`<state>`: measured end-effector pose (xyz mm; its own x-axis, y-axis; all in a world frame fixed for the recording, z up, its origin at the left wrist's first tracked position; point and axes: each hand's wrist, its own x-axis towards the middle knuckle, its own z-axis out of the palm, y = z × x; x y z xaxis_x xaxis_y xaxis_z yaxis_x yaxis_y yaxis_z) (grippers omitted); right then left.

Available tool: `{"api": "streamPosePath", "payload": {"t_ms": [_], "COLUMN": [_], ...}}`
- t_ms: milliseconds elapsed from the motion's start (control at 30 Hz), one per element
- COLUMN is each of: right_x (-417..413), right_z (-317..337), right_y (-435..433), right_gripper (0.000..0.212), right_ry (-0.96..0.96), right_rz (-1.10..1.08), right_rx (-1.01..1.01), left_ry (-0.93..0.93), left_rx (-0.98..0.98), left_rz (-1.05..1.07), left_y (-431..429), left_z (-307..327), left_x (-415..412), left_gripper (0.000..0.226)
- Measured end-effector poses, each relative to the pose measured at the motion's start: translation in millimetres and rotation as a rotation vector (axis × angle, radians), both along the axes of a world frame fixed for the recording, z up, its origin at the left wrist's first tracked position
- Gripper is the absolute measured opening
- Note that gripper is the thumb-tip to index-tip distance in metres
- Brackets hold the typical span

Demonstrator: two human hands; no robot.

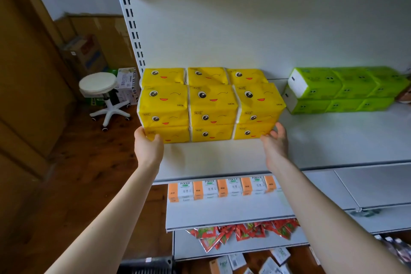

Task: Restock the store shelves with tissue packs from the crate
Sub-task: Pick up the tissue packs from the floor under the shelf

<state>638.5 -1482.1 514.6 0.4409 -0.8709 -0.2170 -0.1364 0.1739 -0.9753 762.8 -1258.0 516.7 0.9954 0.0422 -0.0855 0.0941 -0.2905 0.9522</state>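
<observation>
Yellow tissue packs [211, 109] sit stacked, their row running left-right.

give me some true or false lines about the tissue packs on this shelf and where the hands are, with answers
1. The yellow tissue packs are stacked at the left end of the shelf. True.
2. The green tissue packs touch the yellow ones. False: bare shelf lies between them.
3. The left hand holds the yellow stack's lower left corner, and the right hand is at its lower right corner. True.
4. The white stool stands on the shelf. False: it stands on the wooden floor, left of the shelving.
5. Facial tissue packs line the lower shelf. True.
</observation>
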Motion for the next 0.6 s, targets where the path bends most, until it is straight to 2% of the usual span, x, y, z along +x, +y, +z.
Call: {"api": "streamPosePath", "payload": {"t_ms": [167, 267, 367, 433, 533, 600], "right_x": [-8, -18, -31, -43, -69, -93], "right_z": [-9, -14, -18, -17, -11, -8], "right_y": [-3, -1, 0, -1, -4, -10], "right_gripper": [0.063, 0.053, 0.049, 0.048, 0.039, 0.023], "right_ry": [0.047, 0.077, 0.028, -0.030, -0.144, -0.195], "right_rz": [-0.007, -0.004, 0.013, 0.043, 0.095, 0.147], "right_rx": [0.031, 0.028, 0.073, 0.117, 0.180, 0.204], "left_ry": [0.085, 0.083, 0.059, 0.033, -0.008, -0.061], "left_rx": [-0.015, -0.078, -0.073, -0.020, 0.049, 0.052], "left_rz": [0.078, 0.114, 0.113, 0.068, -0.060, -0.149], "left_y": [-9, -17, -28, -39, -60, -76], "left_z": [0, 2, 0, 1, 1, -4], "left_x": [-13, -30, -51, -71, -111, -142], "left_gripper": [0.048, 0.019, 0.018, 0.021, 0.046, 0.040]}}
